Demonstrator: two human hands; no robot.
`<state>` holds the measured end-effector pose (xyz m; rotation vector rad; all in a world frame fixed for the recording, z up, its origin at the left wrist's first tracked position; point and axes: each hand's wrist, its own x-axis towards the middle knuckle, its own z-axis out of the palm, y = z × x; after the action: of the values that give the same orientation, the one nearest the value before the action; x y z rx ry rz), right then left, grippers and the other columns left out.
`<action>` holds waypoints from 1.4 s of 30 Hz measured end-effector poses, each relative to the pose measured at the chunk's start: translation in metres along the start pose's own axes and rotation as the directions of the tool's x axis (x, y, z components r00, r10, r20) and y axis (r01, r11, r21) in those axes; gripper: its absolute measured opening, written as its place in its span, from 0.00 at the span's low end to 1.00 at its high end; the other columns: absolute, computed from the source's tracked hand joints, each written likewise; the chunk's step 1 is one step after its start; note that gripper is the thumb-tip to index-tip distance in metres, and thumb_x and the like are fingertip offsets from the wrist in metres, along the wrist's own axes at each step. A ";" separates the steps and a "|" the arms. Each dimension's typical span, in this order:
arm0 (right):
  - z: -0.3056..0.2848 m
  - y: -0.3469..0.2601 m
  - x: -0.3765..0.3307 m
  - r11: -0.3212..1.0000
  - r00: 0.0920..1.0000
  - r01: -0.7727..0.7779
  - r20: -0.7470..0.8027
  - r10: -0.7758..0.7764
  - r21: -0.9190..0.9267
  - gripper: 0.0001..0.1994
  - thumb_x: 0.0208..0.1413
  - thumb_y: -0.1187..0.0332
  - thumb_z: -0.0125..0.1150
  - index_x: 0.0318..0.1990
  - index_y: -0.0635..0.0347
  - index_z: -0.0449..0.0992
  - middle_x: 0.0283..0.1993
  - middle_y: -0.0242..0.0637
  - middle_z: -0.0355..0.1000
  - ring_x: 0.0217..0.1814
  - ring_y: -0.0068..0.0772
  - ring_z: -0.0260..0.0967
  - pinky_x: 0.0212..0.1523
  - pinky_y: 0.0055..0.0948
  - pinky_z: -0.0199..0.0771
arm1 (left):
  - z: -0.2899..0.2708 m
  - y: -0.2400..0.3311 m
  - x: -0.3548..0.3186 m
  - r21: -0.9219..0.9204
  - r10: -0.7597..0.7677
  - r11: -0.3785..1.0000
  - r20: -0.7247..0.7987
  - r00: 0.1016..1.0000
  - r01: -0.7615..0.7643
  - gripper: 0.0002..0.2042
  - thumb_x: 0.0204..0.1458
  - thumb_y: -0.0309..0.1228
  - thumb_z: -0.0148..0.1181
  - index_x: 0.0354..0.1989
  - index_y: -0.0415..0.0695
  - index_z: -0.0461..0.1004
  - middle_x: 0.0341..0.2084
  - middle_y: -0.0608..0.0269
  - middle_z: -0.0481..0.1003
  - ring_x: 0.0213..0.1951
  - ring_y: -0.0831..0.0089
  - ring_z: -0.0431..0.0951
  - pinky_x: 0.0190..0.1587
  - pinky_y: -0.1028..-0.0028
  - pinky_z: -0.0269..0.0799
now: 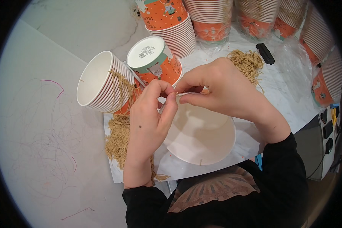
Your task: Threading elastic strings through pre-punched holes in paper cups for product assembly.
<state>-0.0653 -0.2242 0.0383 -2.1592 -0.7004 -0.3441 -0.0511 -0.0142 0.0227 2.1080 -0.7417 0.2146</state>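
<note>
A white-lined paper bucket (201,140) faces up at me below my hands, with a short end of tan cord (200,161) poking through its near rim. My left hand (148,114) is closed at the bucket's far rim, thumb and forefinger pinched together. Opposite it, my right hand (220,89) pinches the same rim, its fingertips almost touching the left ones. Anything small between the fingertips is hard to make out. Beside my left wrist lies a pile of tan cords (118,138). A second cord pile (247,64) sits beyond my right hand.
A tilted stack of nested buckets (98,81) with cord draped over it leans at left. Next to it, an orange bucket (150,55) is upside down. More bucket stacks (212,22), some in clear plastic, line the back. A small black object (265,54) lies at far right.
</note>
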 end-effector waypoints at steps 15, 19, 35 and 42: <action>0.001 0.016 0.004 0.983 0.959 0.185 0.214 -0.185 0.021 0.07 0.46 0.74 0.69 0.35 0.59 0.84 0.30 0.40 0.80 0.32 0.44 0.78 0.34 0.36 0.76 | -0.006 -0.023 0.002 -0.385 -0.128 0.871 0.419 0.899 0.304 0.21 0.61 0.21 0.52 0.62 0.40 0.60 0.39 0.60 0.80 0.38 0.78 0.76 0.40 0.76 0.73; 0.005 0.018 0.004 0.986 0.961 0.160 0.218 -0.168 0.054 0.06 0.46 0.73 0.68 0.34 0.58 0.84 0.27 0.43 0.78 0.32 0.46 0.77 0.35 0.41 0.76 | -0.011 -0.021 0.002 -0.332 -0.124 0.901 0.419 0.900 0.279 0.21 0.60 0.22 0.54 0.62 0.40 0.62 0.35 0.62 0.79 0.39 0.78 0.76 0.41 0.75 0.73; 0.012 0.031 0.010 0.973 0.926 0.226 0.319 -0.199 -0.048 0.04 0.49 0.71 0.67 0.32 0.59 0.82 0.30 0.37 0.79 0.32 0.45 0.77 0.34 0.40 0.75 | -0.038 -0.018 0.007 -0.443 -0.170 0.825 0.398 0.902 0.351 0.09 0.67 0.31 0.54 0.41 0.38 0.76 0.31 0.67 0.78 0.37 0.79 0.77 0.44 0.75 0.72; 0.016 0.037 0.011 0.946 0.926 0.299 0.278 -0.255 -0.128 0.04 0.46 0.72 0.66 0.31 0.57 0.80 0.35 0.33 0.78 0.32 0.43 0.76 0.31 0.40 0.73 | -0.024 -0.025 0.018 -0.632 -0.255 0.581 0.458 0.852 0.513 0.10 0.67 0.34 0.54 0.40 0.40 0.77 0.25 0.74 0.70 0.28 0.87 0.69 0.30 0.81 0.68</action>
<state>-0.0347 -0.2265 0.0106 -2.2905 -1.1710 -0.2792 -0.0195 0.0082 0.0281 1.4423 -0.3997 -0.6161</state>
